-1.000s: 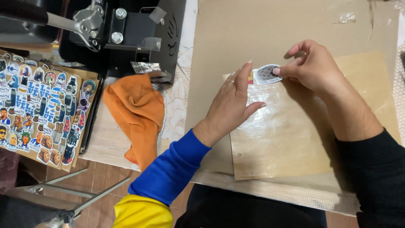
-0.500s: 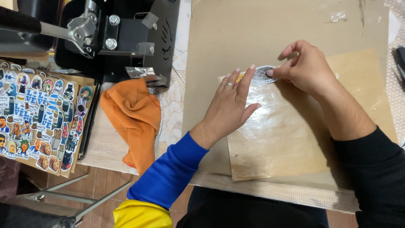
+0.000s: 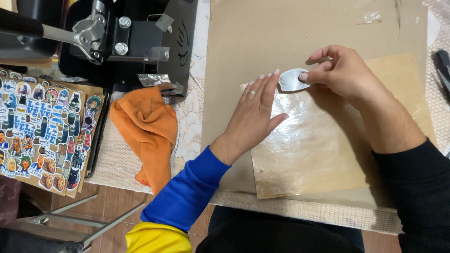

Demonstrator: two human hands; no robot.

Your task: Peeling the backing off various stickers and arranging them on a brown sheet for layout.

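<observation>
My right hand pinches a small oval sticker by its right edge, just above the top left corner of a shiny tan sheet. Flat on that sheet lies my left hand, fingers together, fingertips just left of the sticker. The sheet rests on a larger brown paper that covers the table. My left sleeve is blue, my right sleeve black.
A black heat press with a metal lever stands at the back left. An orange cloth lies crumpled beside it. A board covered with several colourful stickers sits at the far left. A dark tool lies at the right edge.
The sticker has stayed pinched in my right hand near the sheet's corner. My left hand has flattened and its fingers have drawn together beside the sticker.
</observation>
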